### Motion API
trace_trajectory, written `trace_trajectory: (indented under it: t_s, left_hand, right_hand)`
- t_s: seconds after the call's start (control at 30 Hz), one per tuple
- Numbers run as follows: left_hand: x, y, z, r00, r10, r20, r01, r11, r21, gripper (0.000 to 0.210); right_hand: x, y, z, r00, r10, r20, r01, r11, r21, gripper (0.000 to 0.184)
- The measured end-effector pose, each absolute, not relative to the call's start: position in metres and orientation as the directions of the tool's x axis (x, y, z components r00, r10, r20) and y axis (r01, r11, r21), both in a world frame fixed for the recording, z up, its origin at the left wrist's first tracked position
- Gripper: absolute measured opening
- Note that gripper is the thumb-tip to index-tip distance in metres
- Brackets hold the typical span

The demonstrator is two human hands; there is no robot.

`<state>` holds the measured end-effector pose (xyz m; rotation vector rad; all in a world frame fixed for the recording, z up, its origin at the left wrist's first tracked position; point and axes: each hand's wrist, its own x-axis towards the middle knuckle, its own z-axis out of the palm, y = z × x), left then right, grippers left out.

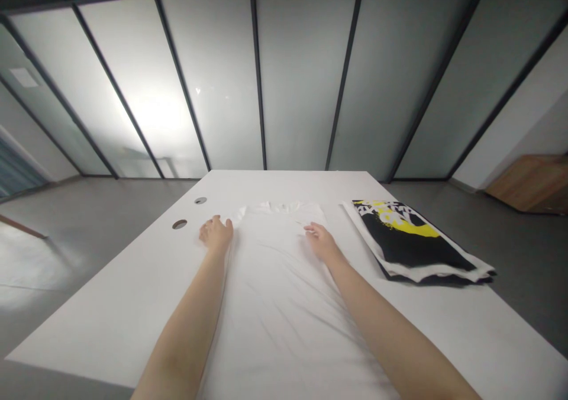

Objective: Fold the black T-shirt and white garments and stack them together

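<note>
A white T-shirt (275,281) lies spread out on the white table (133,293), its neckline at the far end and its body running toward me with slanting creases. My left hand (216,232) is open beside the left sleeve, fingers apart and slightly bent. Over the upper right part of the shirt is my right hand (322,241), its fingers loosely extended toward the left. I see no cloth gripped in either hand, though whether the right fingertips touch the fabric is hard to make out.
A stack of folded black and white shirts (412,240) with a yellow print lies on the table's right side. Two round holes (180,225) pierce the tabletop at left. Frosted glass panels (302,80) stand behind; a wooden piece (528,181) is on the far right.
</note>
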<state>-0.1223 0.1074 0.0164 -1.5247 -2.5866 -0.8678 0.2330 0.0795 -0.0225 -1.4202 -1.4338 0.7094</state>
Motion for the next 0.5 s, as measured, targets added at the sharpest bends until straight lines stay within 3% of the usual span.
trace_trajectory:
  t_s: [0.07, 0.13, 0.23, 0.33, 0.4, 0.5]
  left_hand:
    - [-0.136, 0.107, 0.012, -0.633, 0.746, 0.207, 0.745, 0.515, 0.425, 0.056]
    - [-0.144, 0.107, 0.008, -0.633, 0.757, 0.159, 0.743, 0.538, 0.398, 0.053]
    - [-0.145, 0.108, 0.005, -0.569, 0.801, 0.187, 0.785, 0.461, 0.413, 0.044]
    - [-0.143, 0.111, 0.009, -0.529, 0.827, 0.190, 0.734, 0.333, 0.592, 0.032]
    - [-0.143, 0.115, 0.013, -0.516, 0.841, 0.161, 0.647, 0.260, 0.717, 0.020]
    - [-0.143, 0.123, 0.016, -0.520, 0.846, 0.119, 0.542, 0.219, 0.811, 0.007]
  right_hand:
    - [0.241, 0.088, -0.022, 0.191, 0.956, 0.223, 0.349, 0.146, -0.926, 0.042]
    - [0.253, 0.095, -0.021, 0.244, 0.951, 0.188, 0.236, 0.130, -0.963, 0.052]
    - [0.274, 0.098, -0.019, 0.275, 0.960, 0.044, -0.135, 0.084, -0.987, 0.058]
    - [0.291, 0.096, -0.018, 0.241, 0.968, -0.067, -0.441, 0.048, -0.896, 0.056]
    - [0.298, 0.094, -0.017, 0.232, 0.969, -0.089, -0.534, 0.050, -0.844, 0.055]
    - [0.304, 0.092, -0.014, 0.242, 0.966, -0.092, -0.621, 0.081, -0.780, 0.053]
